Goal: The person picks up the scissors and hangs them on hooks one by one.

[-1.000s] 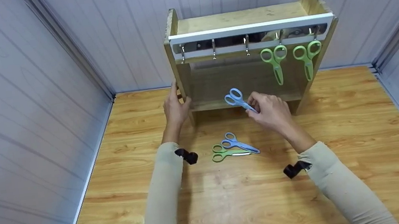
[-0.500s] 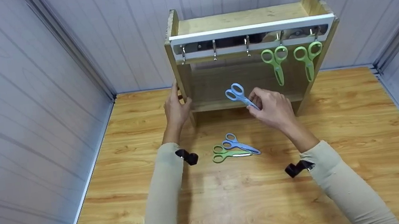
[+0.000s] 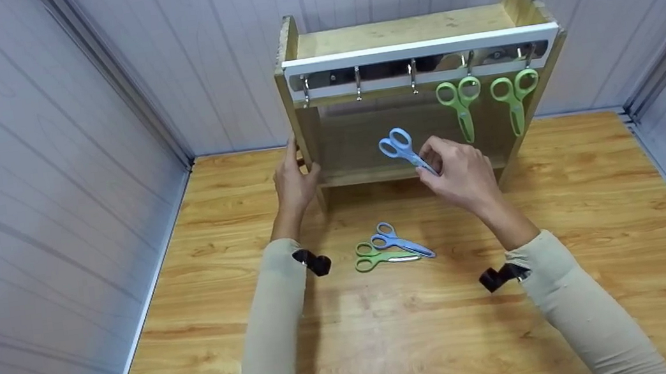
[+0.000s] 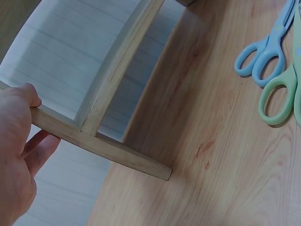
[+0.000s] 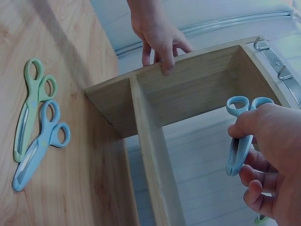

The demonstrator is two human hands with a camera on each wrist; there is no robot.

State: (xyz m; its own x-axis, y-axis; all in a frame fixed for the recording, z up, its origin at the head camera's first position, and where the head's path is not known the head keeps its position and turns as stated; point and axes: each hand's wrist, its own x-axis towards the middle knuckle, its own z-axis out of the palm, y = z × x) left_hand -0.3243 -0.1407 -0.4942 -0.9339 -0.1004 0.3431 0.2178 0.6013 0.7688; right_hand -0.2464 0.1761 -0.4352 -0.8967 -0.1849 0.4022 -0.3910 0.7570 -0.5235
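My right hand (image 3: 462,173) pinches blue scissors (image 3: 402,145) by the blade part, finger rings up and to the left, in front of the wooden rack (image 3: 406,132). In the right wrist view the held scissors (image 5: 239,150) lie between thumb and fingers. My left hand (image 3: 294,182) grips the rack's left side panel; the left wrist view has thumb and fingers on either side of that panel (image 4: 108,147). Two green scissors (image 3: 463,107) (image 3: 515,102) hang from the two rightmost hooks. On the floor, other blue scissors (image 3: 401,242) overlap green scissors (image 3: 374,257).
A metal hook strip (image 3: 385,69) runs across the rack's white front rail (image 3: 418,48); its three left hooks carry nothing. Pale panelled walls (image 3: 37,187) stand behind and at both sides of the wood-patterned floor (image 3: 386,347).
My right hand has risen and shifted slightly right with the blue scissors, bringing their rings nearer the hooks. The left hand stays on the rack, and the other scissors have not moved.
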